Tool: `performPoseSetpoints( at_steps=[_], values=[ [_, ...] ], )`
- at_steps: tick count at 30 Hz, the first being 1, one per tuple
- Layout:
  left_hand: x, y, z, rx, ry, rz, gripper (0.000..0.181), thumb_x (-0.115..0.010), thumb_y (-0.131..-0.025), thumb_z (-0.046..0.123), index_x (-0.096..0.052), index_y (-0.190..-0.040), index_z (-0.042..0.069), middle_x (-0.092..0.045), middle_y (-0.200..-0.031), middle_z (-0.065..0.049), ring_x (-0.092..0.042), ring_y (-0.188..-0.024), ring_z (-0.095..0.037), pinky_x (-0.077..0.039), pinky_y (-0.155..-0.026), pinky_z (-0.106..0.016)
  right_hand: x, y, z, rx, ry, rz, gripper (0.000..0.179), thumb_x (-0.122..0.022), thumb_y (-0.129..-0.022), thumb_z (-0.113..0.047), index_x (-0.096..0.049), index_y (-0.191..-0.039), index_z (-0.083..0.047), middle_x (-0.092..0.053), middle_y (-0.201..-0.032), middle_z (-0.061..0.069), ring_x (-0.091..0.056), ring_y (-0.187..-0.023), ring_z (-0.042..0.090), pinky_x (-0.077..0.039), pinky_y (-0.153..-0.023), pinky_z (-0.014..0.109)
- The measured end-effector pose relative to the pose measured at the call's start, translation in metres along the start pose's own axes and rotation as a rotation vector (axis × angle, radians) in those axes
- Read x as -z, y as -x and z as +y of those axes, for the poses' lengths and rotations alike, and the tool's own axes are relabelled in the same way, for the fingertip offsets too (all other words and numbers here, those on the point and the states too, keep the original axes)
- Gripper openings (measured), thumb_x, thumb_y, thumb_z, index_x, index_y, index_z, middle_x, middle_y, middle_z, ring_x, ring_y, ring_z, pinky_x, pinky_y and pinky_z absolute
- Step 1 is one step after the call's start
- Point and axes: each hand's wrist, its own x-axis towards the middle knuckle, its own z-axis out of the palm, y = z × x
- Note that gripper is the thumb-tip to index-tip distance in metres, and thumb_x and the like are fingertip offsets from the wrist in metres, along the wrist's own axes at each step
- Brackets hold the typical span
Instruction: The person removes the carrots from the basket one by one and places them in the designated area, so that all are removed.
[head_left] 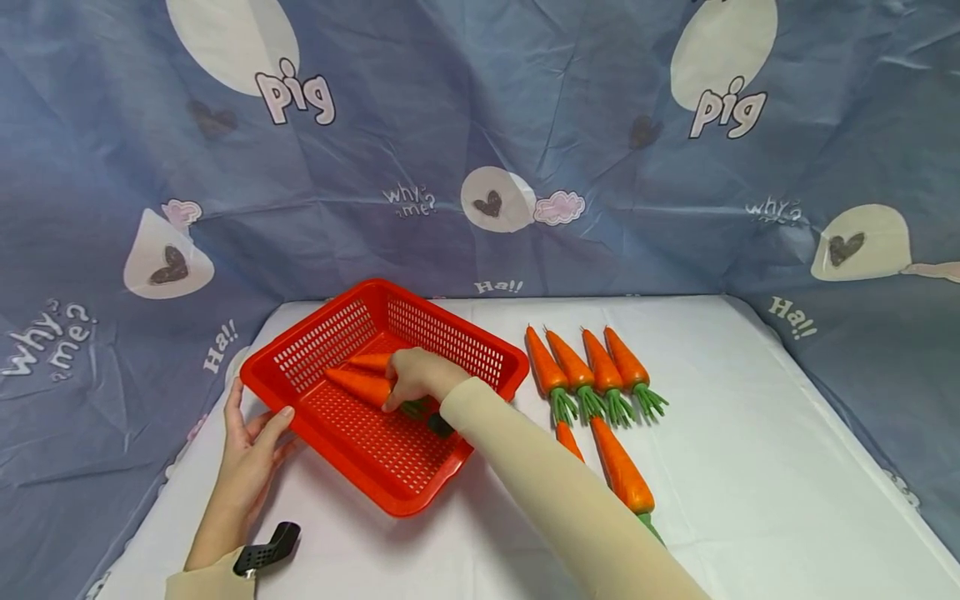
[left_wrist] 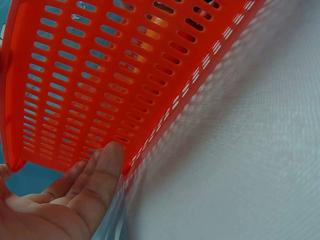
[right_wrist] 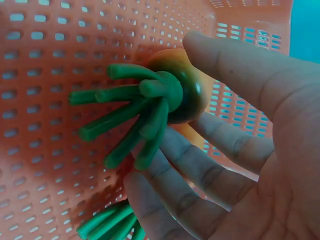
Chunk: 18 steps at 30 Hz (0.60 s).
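The right hand (head_left: pixel 415 377) is reached into the red basket (head_left: pixel 420 487), and its fingers (right_wrist: pixel 235 145) are curled round the thick end of an orange carrot (head_left: pixel 358 386), just where the green stalks (right_wrist: pixel 131 117) spring out. In the right wrist view the thumb is laid over the top of the carrot's crown and the other fingers are wrapped beneath it, so the carrot is held, not merely touched. Its long axis is seen to run left and slightly far from the hand across the basket floor, tip pointing away from the palm. A second carrot (head_left: pixel 371 362) lies just beyond it in the basket, roughly parallel; whether the two touch cannot be told.

The left hand (head_left: pixel 251 446) is laid flat against the near left wall of the basket, fingers (left_wrist: pixel 100 172) straight and pressed on the perforated side, thumb resting at the rim. Nothing is gripped by it.

The right hand is thus the one on the carrot, while the left is kept at the basket's outside.

Further right on the white table (head_left: pixel 750 467), four carrots (head_left: pixel 588 367) are lined up side by side, tips far, stalks near. Two more carrots (head_left: pixel 621 471) lie nearer, partly hidden by the right sleeve (head_left: pixel 555 500). A blue printed cloth (head_left: pixel 480 150) is hung behind and around the table.
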Motion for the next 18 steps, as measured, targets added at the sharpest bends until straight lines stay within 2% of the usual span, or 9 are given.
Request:
performPoseSetpoints(
  at_steps=[4,13,16,18],
  values=[
    [0.0003,-0.0002,0.0004,-0.006,0.007,-0.007,0.096,-0.061,-0.110,0.025,0.012,-0.169,0.046,-0.051,-0.134,0.005,-0.070,-0.100,0.004,-0.062,-0.085,-0.017,-0.0022,0.0001,-0.0028,-0.011,-0.011,0.000,0.023,-0.091,-0.088,-0.032,-0.078,-0.096,-0.014,-0.065,-0.087,-0.004,-0.055,-0.084,0.014,-0.049,-0.071,0.023],
    [0.0007,0.0024,0.0015,0.000,-0.005,-0.002,0.095,-0.061,-0.110,0.027,0.011,-0.169,0.047,-0.049,-0.136,0.004,-0.069,-0.101,0.005,-0.061,-0.084,-0.016,-0.0044,-0.0027,-0.0087,-0.044,-0.044,-0.029,0.019,-0.091,-0.088,-0.030,-0.080,-0.097,-0.016,-0.068,-0.098,-0.004,-0.055,-0.084,0.015,-0.049,-0.068,0.024],
    [0.0005,0.0025,0.0012,0.004,0.000,-0.002,0.095,-0.061,-0.110,0.026,0.011,-0.169,0.048,-0.051,-0.135,0.005,-0.069,-0.101,0.005,-0.061,-0.084,-0.016,-0.0044,-0.0035,-0.0076,-0.064,-0.068,-0.038,0.028,-0.090,-0.089,-0.032,-0.081,-0.111,-0.017,-0.068,-0.102,-0.004,-0.057,-0.087,0.016,-0.051,-0.071,0.026],
    [0.0002,0.0020,0.0011,0.006,-0.001,0.001,0.095,-0.061,-0.110,0.026,0.011,-0.169,0.048,-0.053,-0.132,0.008,-0.069,-0.100,0.004,-0.061,-0.084,-0.016,-0.0040,-0.0036,-0.0062,-0.073,-0.080,-0.044,0.047,-0.090,-0.089,-0.032,-0.075,-0.132,-0.025,-0.069,-0.102,-0.003,-0.058,-0.089,0.016,-0.052,-0.074,0.027]
  ],
)
